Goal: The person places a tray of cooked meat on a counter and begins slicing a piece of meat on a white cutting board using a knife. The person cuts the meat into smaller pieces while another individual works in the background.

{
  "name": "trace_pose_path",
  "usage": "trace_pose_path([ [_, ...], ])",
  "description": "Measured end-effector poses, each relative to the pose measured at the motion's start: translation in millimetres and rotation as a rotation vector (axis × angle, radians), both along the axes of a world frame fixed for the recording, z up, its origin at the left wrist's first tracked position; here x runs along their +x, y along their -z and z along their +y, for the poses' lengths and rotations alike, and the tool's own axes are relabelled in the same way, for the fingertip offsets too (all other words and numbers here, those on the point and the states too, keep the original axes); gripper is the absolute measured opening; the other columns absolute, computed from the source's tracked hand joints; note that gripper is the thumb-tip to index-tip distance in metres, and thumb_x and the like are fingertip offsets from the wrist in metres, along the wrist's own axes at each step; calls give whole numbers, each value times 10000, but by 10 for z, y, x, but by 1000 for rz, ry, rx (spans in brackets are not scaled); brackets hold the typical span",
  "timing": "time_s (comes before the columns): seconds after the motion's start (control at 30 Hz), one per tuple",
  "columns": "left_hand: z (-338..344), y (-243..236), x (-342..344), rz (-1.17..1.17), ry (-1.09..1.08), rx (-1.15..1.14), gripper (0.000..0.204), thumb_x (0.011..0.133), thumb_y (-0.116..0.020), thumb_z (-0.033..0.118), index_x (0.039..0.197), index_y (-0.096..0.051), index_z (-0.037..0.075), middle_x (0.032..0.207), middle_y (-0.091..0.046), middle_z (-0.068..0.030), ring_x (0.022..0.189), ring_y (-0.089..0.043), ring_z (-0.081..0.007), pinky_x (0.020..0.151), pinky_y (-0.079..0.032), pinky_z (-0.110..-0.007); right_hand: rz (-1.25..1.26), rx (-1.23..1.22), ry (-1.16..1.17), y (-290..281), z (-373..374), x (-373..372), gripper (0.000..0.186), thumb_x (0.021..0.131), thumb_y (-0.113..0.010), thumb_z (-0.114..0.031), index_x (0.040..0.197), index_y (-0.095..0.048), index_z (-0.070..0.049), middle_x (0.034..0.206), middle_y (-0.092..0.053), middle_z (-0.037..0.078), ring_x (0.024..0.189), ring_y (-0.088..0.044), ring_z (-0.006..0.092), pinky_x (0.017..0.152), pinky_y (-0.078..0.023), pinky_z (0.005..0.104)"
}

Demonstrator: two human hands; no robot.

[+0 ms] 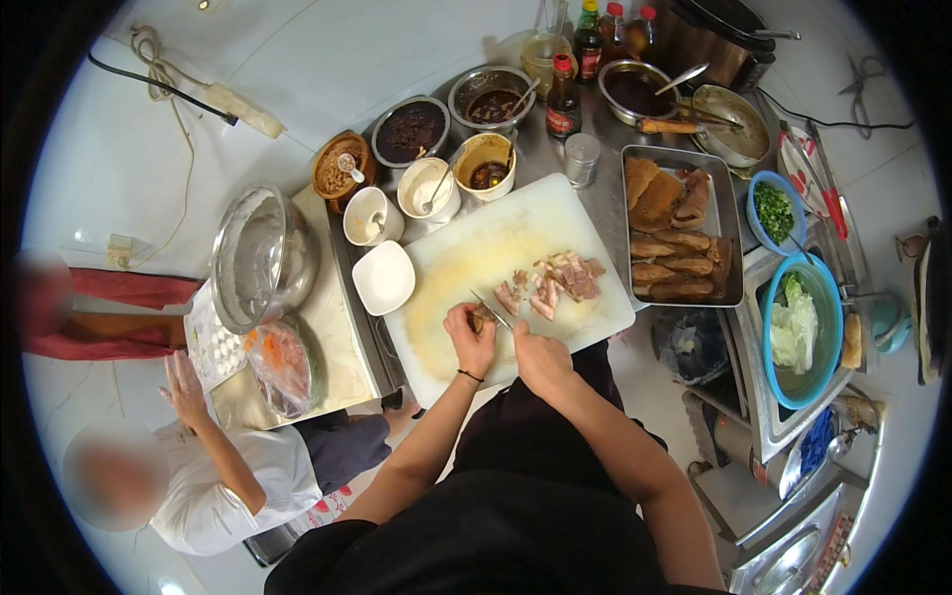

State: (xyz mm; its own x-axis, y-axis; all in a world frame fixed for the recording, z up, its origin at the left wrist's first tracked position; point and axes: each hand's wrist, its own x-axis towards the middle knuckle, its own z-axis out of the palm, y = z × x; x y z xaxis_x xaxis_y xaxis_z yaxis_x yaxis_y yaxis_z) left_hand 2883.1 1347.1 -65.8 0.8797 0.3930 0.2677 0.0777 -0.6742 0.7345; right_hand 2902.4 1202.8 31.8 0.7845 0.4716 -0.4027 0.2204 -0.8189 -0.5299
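Note:
A white cutting board (436, 260) with yellowish stains lies in front of me. My right hand (541, 361) is wrapped round the handle of a knife (490, 308), whose narrow blade points away to the left. Just left of the blade, my left hand (471, 340) has its fingers curled over a small brown piece of meat (483, 319), mostly hidden under them. Sliced meat (567, 273), pinkish with pale fat, is heaped right of the knife. A few loose slices (507, 297) lie closer to the blade.
A metal tray (735, 281) of browned meat stands at the right. Bowls of sauce (493, 97), a red-capped bottle (563, 97) and a shaker (581, 160) line the back. A white square bowl (384, 279) touches the board's left side. Another person's hand (184, 389) is at far left.

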Motion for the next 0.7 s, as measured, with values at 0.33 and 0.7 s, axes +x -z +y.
trace_pose_path([
  [0.33,6,-14,10,10,20,7,281,664,-531,46,936,-468,17,898,-472,-139,875,-416,-300,791,-354,-370,67,-3,-47,-95,-104,8,141,795,-441,-52,913,-435,24,764,-617,223,749,-623,350,672,-496,420],
  [0.7,58,-10,-8,65,57,-29,294,662,-523,42,948,-458,11,921,-473,-146,890,-409,-303,814,-342,-372,14,43,37,5,37,53,161,771,-449,-33,917,-432,35,706,-610,223,693,-620,356,622,-495,419],
])
